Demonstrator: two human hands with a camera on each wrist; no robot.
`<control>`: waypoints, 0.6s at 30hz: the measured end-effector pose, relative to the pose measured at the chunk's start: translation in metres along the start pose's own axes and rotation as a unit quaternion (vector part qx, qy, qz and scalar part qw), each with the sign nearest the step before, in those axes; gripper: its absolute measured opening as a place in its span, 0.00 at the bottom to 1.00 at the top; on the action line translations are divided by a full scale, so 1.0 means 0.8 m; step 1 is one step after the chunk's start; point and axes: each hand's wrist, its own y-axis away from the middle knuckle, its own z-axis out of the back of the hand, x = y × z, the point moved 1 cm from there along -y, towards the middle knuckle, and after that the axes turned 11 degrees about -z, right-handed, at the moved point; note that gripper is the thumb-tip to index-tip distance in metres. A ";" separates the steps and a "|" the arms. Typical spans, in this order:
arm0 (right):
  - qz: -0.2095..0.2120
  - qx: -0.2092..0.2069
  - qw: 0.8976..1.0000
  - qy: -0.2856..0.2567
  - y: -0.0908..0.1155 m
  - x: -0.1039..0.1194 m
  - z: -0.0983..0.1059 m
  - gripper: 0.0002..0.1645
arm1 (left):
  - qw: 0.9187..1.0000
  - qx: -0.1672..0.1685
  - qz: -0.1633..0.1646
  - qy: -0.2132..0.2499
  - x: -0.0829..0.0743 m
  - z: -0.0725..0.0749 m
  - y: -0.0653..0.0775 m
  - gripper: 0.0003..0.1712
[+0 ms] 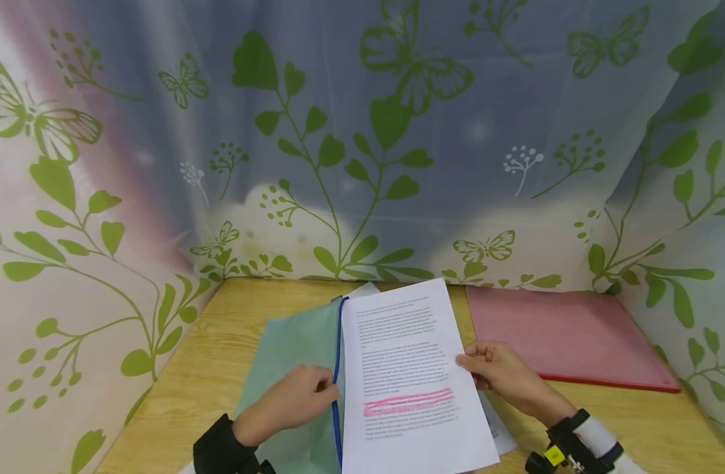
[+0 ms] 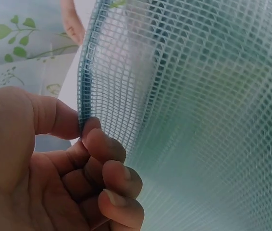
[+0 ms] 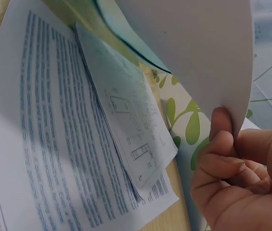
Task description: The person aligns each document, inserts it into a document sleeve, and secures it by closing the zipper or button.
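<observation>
Our right hand point(image 1: 507, 376) pinches the edge of the printed sheet point(image 1: 406, 362) to its left; our left hand point(image 1: 292, 400) pinches the mesh pouch point(image 1: 297, 339).

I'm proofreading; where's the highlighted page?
The highlighted page is at lower centre in the head view, pinched by the right hand, right of the pouch's blue edge.
</observation>
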 end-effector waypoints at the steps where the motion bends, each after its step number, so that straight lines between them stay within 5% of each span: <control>1: 0.000 -0.006 1.000 0.004 0.000 0.000 0.000 0.21 | 1.000 -0.003 -0.001 -0.004 -0.001 0.002 0.000 0.23; 18: 0.009 -0.016 1.000 0.014 0.003 0.010 -0.015 0.19 | 0.999 -0.023 -0.011 -0.029 0.000 -0.003 -0.007 0.25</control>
